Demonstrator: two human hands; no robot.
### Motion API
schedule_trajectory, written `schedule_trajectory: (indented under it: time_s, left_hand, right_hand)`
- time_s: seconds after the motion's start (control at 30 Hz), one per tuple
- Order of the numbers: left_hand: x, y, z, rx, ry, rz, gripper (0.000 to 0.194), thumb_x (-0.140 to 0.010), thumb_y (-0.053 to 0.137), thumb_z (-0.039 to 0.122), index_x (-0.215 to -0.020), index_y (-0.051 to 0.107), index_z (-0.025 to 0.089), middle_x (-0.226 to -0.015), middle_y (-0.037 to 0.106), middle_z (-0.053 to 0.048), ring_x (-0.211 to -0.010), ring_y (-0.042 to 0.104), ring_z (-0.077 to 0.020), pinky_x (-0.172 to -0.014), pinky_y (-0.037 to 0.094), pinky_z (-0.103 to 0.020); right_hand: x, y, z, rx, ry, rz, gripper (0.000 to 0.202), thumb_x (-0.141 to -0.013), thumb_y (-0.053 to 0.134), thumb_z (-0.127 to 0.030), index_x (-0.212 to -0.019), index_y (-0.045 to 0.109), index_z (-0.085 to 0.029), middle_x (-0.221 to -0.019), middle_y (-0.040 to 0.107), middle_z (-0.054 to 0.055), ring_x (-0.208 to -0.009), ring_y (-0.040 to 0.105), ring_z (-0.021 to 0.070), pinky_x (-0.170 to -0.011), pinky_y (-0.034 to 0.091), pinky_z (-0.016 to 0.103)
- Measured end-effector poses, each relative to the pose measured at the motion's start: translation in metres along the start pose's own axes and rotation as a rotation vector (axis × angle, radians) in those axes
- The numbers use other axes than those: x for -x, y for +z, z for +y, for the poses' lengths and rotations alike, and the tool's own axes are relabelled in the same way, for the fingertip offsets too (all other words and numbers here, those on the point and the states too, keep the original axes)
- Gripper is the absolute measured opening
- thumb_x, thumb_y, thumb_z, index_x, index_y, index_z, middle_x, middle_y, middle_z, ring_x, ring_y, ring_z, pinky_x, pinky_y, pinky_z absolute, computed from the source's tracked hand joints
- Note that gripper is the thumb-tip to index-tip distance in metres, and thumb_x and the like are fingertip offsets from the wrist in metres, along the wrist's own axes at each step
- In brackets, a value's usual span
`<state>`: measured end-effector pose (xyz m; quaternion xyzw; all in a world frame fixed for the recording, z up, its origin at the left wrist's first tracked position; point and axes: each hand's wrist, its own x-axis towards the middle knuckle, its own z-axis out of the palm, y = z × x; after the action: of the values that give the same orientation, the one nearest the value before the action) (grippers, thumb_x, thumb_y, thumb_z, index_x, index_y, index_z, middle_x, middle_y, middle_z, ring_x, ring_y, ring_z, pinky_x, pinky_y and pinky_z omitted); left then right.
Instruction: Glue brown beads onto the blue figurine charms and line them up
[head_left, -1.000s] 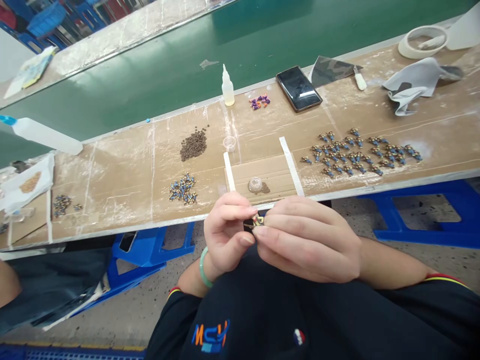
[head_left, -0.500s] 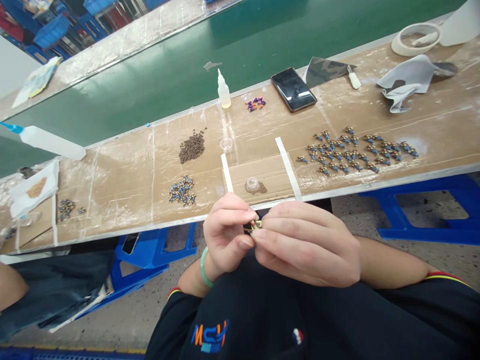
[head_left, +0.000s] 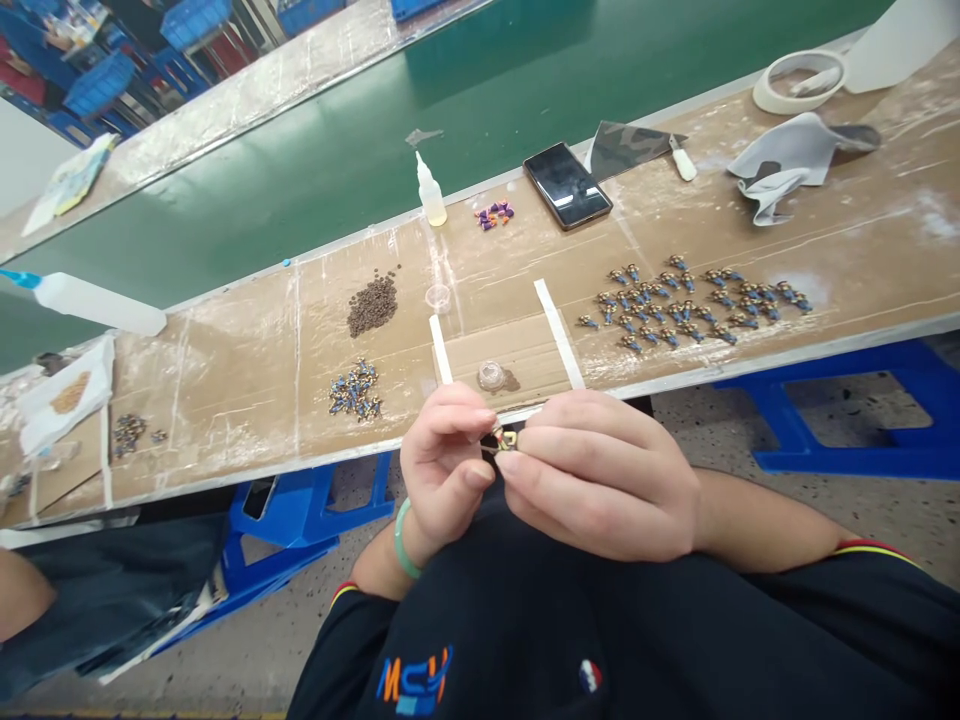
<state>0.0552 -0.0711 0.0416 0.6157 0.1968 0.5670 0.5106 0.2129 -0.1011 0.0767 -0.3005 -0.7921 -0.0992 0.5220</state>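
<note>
"So, where do we have the tiny figurine (head_left: 508,440)?"

"Just in front of the table (head_left: 244,345), pinched by the fingertips of our right hand (head_left: 604,475)."

"And our left hand (head_left: 441,460)?"

"Close beside it, thumb and forefinger parted; whether they touch it, we can't tell."

Shows yellow and red on the tiny figure (head_left: 508,440). Shows blue and gold on the little pieces (head_left: 355,390) near the front edge of the bench (head_left: 244,340), brown on the dots (head_left: 373,306) behind, purple and orange on the bits (head_left: 494,214) by the back edge, grey patches on the sheet (head_left: 630,149) there.
</note>
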Motion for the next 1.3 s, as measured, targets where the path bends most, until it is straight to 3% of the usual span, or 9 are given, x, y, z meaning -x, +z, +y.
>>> schedule_trajectory:
  time_s: [0.23,0.37,0.47,0.73,0.87,1.0,1.13,1.23,1.3]
  left_hand:
    - [-0.009,0.006,-0.01,-0.06,-0.001,0.002,0.024,-0.093,0.066,0.046,-0.104,0.075,0.026,-0.076,0.056,-0.001,-0.073,0.053,-0.0151,-0.069,0.045,-0.03]
    - [-0.012,0.007,-0.02,-0.073,-0.069,0.04,0.021,-0.088,0.074,0.039,-0.104,0.078,0.027,-0.087,0.064,-0.003,-0.083,0.06,-0.0152,-0.072,0.05,-0.027]
    - [-0.017,0.003,-0.03,-0.067,-0.184,0.194,0.024,-0.08,0.081,0.036,-0.102,0.08,0.027,-0.096,0.067,-0.003,-0.08,0.06,-0.013,-0.071,0.052,-0.025]
    - [-0.035,-0.026,-0.046,-0.218,-0.324,0.566,0.013,-0.066,0.082,0.019,-0.078,0.076,0.02,-0.072,0.064,0.002,-0.066,0.053,-0.0121,-0.062,0.047,-0.026]
    - [-0.039,-0.026,-0.044,-0.31,-0.343,0.615,0.009,-0.071,0.073,0.016,-0.074,0.072,0.024,-0.072,0.061,0.003,-0.065,0.05,-0.0143,-0.063,0.044,-0.032]
    - [-0.038,-0.024,-0.037,-0.373,-0.342,0.652,0.009,-0.069,0.074,0.021,-0.069,0.072,0.03,-0.07,0.059,0.004,-0.065,0.047,-0.0184,-0.063,0.041,-0.038]
    - [-0.034,-0.05,-0.034,-0.446,-0.29,0.722,0.006,-0.069,0.076,0.025,-0.069,0.071,0.029,-0.069,0.059,0.004,-0.064,0.049,-0.0186,-0.062,0.042,-0.038]
    - [-0.028,-0.086,-0.027,-0.503,-0.211,0.886,0.011,-0.06,0.077,0.022,-0.068,0.07,0.023,-0.062,0.059,0.004,-0.06,0.049,-0.0139,-0.057,0.039,-0.029]
    - [-0.019,-0.113,-0.016,-0.594,-0.189,0.944,0.013,-0.062,0.075,0.025,-0.073,0.069,0.021,-0.067,0.062,0.004,-0.06,0.051,-0.0115,-0.055,0.038,-0.025]
  right_hand:
    - [0.01,0.001,0.011,-0.098,0.106,0.001,0.007,-0.091,0.063,-0.007,-0.097,0.064,-0.011,-0.082,0.074,0.008,-0.076,0.069,0.0153,-0.067,0.062,0.029]
    - [0.026,0.009,0.019,-0.087,0.192,0.145,0.015,-0.091,0.06,-0.006,-0.106,0.063,-0.01,-0.089,0.077,0.01,-0.087,0.075,0.0163,-0.076,0.064,0.028]
    - [0.053,0.007,0.032,0.017,0.38,0.169,0.018,-0.095,0.057,-0.009,-0.111,0.061,-0.016,-0.102,0.079,0.006,-0.099,0.075,0.0125,-0.086,0.063,0.024]
    - [0.144,-0.068,0.102,0.635,0.86,0.187,0.011,-0.095,0.059,-0.02,-0.088,0.067,-0.02,-0.086,0.073,0.007,-0.085,0.066,0.0227,-0.079,0.055,0.04]
    - [0.15,-0.09,0.15,0.749,0.973,0.053,0.015,-0.092,0.058,-0.018,-0.083,0.069,-0.02,-0.085,0.072,0.008,-0.087,0.061,0.0245,-0.084,0.048,0.043]
    - [0.144,-0.083,0.181,0.805,0.983,-0.096,0.016,-0.088,0.059,-0.014,-0.078,0.072,-0.017,-0.081,0.071,0.01,-0.088,0.058,0.0269,-0.082,0.045,0.043]
    - [0.139,-0.08,0.187,0.827,0.938,-0.17,0.017,-0.088,0.06,-0.016,-0.082,0.076,-0.016,-0.081,0.073,0.011,-0.087,0.059,0.0274,-0.079,0.043,0.042]
    - [0.136,-0.09,0.182,0.772,0.907,-0.152,0.018,-0.088,0.062,-0.021,-0.084,0.079,-0.016,-0.081,0.075,0.012,-0.076,0.06,0.0231,-0.073,0.041,0.041]
    - [0.139,-0.098,0.179,0.717,0.902,-0.101,0.019,-0.079,0.075,-0.029,-0.068,0.077,-0.015,-0.063,0.07,0.012,-0.061,0.055,0.0196,-0.064,0.033,0.04]
